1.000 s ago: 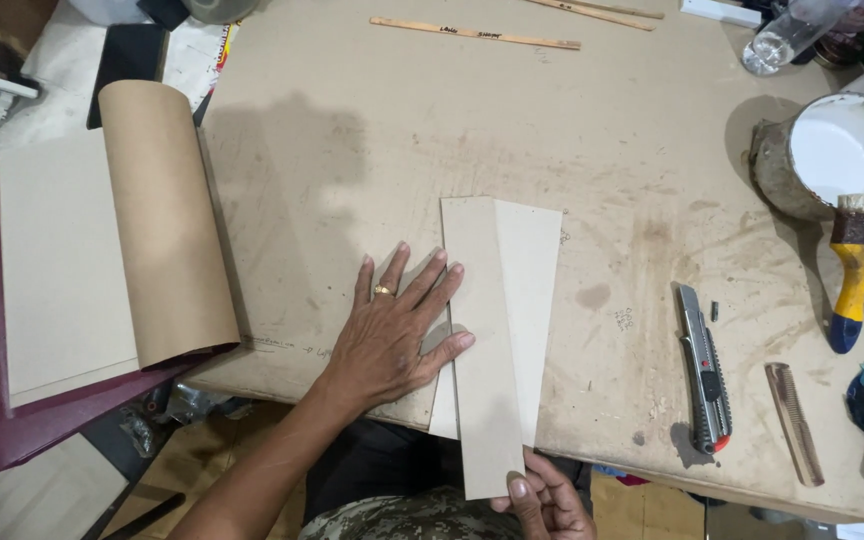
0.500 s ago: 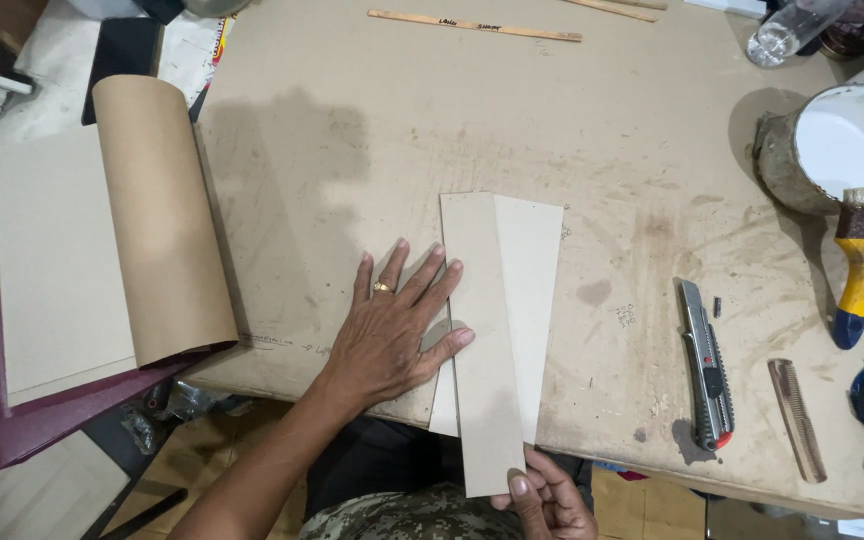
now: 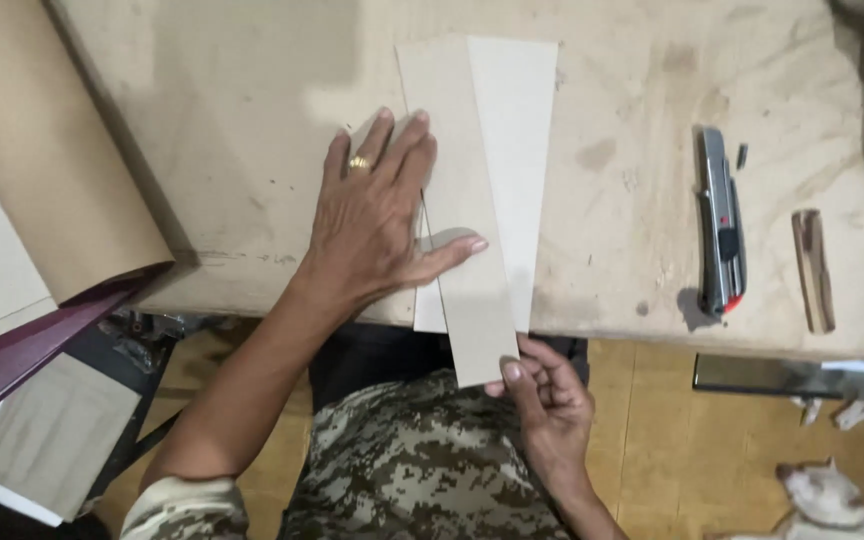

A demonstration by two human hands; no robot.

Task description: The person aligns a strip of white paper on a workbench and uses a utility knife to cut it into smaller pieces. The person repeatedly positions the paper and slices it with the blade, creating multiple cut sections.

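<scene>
I see left hand (image 3: 377, 225) flat, fingers spread, pressing grey cardboard strip (image 3: 464, 210) on scuffed worktop (image 3: 252, 130) — right hand (image 3: 547, 400) pinching strip's overhanging end; utility knife (image 3: 722, 225) well apart.

Two board strips (image 3: 467, 200), one knife (image 3: 720, 225)

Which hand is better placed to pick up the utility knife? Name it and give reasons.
Right, probably. The right hand pinches only the grey card strip's near end, on the utility knife's side. The left hand lies flat on the strip, farther away.
</scene>
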